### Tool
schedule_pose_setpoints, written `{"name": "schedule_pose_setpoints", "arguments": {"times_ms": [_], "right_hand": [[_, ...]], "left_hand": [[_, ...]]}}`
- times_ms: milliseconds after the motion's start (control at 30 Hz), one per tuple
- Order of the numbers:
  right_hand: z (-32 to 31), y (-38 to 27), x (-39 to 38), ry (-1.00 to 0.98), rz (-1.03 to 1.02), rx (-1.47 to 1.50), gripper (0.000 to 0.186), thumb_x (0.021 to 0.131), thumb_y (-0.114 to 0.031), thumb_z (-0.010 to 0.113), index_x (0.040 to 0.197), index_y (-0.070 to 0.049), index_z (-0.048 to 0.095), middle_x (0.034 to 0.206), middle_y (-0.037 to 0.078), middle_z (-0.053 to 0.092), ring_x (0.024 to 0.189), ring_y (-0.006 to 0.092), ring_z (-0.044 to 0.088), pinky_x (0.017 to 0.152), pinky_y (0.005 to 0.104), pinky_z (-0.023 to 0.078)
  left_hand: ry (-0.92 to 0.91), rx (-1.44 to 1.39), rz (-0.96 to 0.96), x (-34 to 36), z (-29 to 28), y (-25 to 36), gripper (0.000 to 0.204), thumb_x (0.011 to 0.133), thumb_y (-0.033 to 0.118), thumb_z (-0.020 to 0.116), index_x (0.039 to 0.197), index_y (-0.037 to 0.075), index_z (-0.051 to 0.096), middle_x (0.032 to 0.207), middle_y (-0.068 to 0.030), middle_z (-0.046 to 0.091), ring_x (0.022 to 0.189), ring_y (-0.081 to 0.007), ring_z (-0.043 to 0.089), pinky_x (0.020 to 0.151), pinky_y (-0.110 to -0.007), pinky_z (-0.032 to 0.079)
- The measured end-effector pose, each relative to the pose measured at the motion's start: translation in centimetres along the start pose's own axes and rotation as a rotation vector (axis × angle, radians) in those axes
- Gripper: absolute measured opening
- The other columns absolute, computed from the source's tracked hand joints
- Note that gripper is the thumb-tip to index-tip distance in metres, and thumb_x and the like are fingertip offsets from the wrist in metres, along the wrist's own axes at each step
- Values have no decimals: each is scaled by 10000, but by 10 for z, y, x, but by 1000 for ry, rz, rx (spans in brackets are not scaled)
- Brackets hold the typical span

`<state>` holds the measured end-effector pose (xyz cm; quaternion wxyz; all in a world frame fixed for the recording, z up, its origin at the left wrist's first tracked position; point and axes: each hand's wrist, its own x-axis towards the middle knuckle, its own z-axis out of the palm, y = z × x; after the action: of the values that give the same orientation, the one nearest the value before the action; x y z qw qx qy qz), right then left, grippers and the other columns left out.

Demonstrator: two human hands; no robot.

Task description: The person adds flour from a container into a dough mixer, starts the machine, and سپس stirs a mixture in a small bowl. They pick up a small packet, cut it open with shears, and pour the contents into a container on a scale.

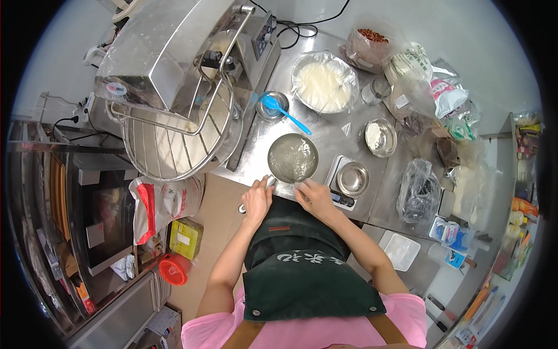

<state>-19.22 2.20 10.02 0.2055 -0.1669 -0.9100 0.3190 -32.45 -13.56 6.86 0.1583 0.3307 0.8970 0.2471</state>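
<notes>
In the head view a steel pot (292, 152) with cloudy liquid sits on the steel worktop (256, 163). My left hand (256, 199) is closed on the pot's handle at its lower left. My right hand (314, 199) is curled at the pot's lower right edge; what its fingers hold is hidden. Right of the pot, a small steel bowl (352, 180) rests on a white scale (335, 171). Above, a blue spatula (296, 122) lies across another steel bowl (267, 114).
A large mixer (151, 64) with a wire guard fills the upper left. Behind stands a plastic-covered bowl (322, 81); right are a bowl of white powder (381, 138) and several bags (418, 186). Below left are a red bucket (173, 269) and a sack (148, 209).
</notes>
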Motion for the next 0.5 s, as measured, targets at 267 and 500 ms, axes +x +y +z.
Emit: {"name": "schedule_pose_setpoints", "arguments": {"times_ms": [267, 500], "right_hand": [[0, -3, -4, -135, 0, -138, 142, 835, -153, 682, 899, -56, 599, 741, 118, 519, 668, 304, 614, 550, 423, 492], [1, 14, 10, 14, 119, -97, 162, 840, -152, 680, 965, -57, 643, 769, 113, 567, 667, 307, 631, 567, 410, 499]], "left_hand": [[3, 1, 2, -1, 1, -2, 363, 863, 200, 664, 1192, 47, 658, 905, -164, 653, 747, -383, 657, 658, -480, 510], [7, 8, 5, 1, -2, 0, 366, 856, 198, 670, 1190, 47, 660, 897, -167, 654, 741, -381, 659, 653, -477, 514]]}}
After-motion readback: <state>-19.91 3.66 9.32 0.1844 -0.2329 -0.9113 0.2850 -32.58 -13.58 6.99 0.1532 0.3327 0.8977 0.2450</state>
